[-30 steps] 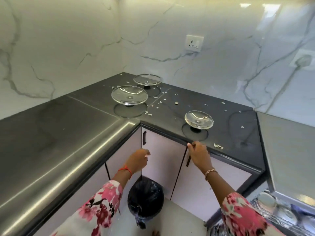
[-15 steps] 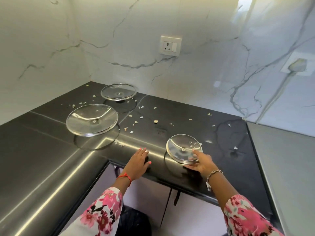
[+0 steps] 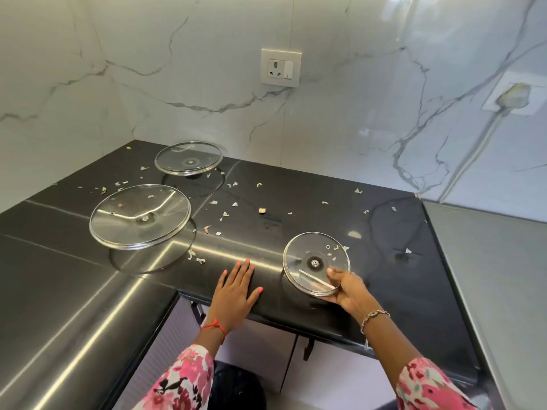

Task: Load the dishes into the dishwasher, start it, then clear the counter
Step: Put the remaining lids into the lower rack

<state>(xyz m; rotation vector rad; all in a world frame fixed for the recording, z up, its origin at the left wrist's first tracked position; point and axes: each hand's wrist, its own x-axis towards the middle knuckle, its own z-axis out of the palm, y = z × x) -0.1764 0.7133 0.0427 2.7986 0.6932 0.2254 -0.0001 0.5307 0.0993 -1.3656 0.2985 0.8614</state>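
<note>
**Small Glass Lid Held at Front Edge of Table**

The right hand [image 3: 352, 291] gripped the small glass lid [image 3: 316, 263] at its near-right rim, thumb over the top and fingers curled beneath. The lid stood near the table's front edge, to the right of the inner corner. It had its metal centre fitting showing and its inner face turned up and toward the camera, more steeply than the two other lids. Being round, it had no long axis. Whether its knob touched the table could not be told. Small scraps lay on its glass.

The left hand [image 3: 235, 291] lay palm down on the black table [image 3: 310, 199] just left of the lid, fingers straight and close together, holding nothing.

A large glass lid [image 3: 140, 216] rested inverted on the table well to the left. A medium glass lid [image 3: 188, 158], also inverted, sat behind it near the back corner. Pale food scraps [image 3: 262, 210] were scattered over the table between the three lids.

A wall socket [image 3: 281, 67] was mounted on the marble backsplash. A black bin bag [image 3: 236, 386] showed below the table, in front of the cabinet doors [image 3: 260, 344].
</note>
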